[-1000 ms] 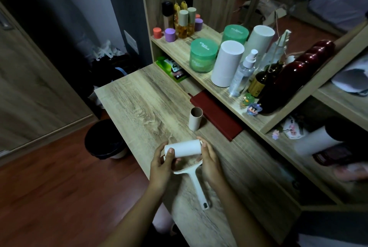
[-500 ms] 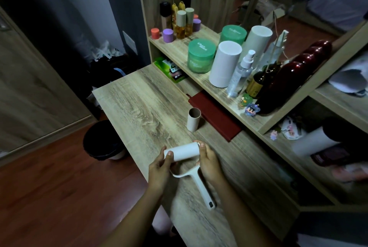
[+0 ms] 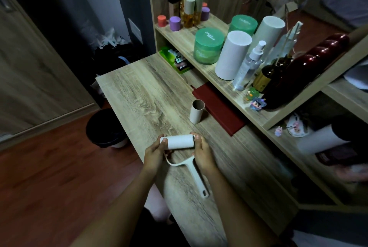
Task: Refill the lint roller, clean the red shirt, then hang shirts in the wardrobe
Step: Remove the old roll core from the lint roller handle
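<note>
The white paper roll (image 3: 180, 142) lies sideways between the two arms of the white plastic lint roller frame (image 3: 194, 175), over the near part of the pale wooden table (image 3: 143, 95). The left hand (image 3: 154, 154) grips the left end of the roll, with the thumb on top and the fingers curled under. The right hand (image 3: 202, 152) is closed around the right end, where the frame meets the roll. The long white handle of the frame points back toward the person and is tilted a little to the right.

Just behind the hands, an empty brown cardboard tube (image 3: 197, 111) stands upright on the table. It is right beside a flat dark red book (image 3: 218, 111) (touching or not, it is hard to say). Behind those runs a wooden shelf (image 3: 225, 79) with two green round tubs (image 3: 208, 45), two tall white cans (image 3: 233, 55), a clear spray bottle (image 3: 249, 65), and small purple and orange pots (image 3: 175, 23) at the far end. A black round bin (image 3: 105, 128) sits on the red-brown floor to the left of the table.
</note>
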### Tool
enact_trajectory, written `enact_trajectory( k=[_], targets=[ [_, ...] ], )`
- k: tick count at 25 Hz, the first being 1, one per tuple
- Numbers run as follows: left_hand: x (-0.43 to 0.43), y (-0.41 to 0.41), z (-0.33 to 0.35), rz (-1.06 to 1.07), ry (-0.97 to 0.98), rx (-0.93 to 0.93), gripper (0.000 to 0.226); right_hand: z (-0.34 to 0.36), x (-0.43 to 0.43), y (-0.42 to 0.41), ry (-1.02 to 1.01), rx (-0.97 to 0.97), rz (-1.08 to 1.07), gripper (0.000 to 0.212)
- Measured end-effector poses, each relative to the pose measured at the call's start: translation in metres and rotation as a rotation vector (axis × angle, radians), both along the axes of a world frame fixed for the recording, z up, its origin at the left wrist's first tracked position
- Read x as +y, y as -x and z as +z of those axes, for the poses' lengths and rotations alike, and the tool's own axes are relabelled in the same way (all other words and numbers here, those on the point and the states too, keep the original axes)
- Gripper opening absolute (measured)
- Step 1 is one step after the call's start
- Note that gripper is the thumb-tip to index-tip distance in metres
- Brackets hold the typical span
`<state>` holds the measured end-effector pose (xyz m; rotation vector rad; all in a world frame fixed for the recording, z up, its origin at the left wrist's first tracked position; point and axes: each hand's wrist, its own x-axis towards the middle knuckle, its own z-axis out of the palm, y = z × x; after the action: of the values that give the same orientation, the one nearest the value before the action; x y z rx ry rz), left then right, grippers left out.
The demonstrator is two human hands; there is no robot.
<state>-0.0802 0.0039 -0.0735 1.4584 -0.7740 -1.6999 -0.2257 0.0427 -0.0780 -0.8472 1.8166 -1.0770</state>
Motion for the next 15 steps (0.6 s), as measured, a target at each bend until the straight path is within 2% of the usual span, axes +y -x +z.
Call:
enact_trajectory(
  k=[7, 11, 15],
  targets=[
    [-0.002, 0.001, -0.004, -0.022, 0.019, 0.002, 0.035, -0.004, -0.003, 0.006, -0.015, -0.001, 0.044, 0.038],
    [-0.003, 0.000, -0.001, 0.109, -0.030, 0.137, 0.027, -0.003, 0.000, 0.019, -0.055, -0.016, 0.050, 0.039],
    [-0.003, 0.002, 0.003, 0.162, -0.039, 0.194, 0.032, -0.010, 0.005, 0.022, -0.071, 0.162, 0.062, 0.038]
  ],
)
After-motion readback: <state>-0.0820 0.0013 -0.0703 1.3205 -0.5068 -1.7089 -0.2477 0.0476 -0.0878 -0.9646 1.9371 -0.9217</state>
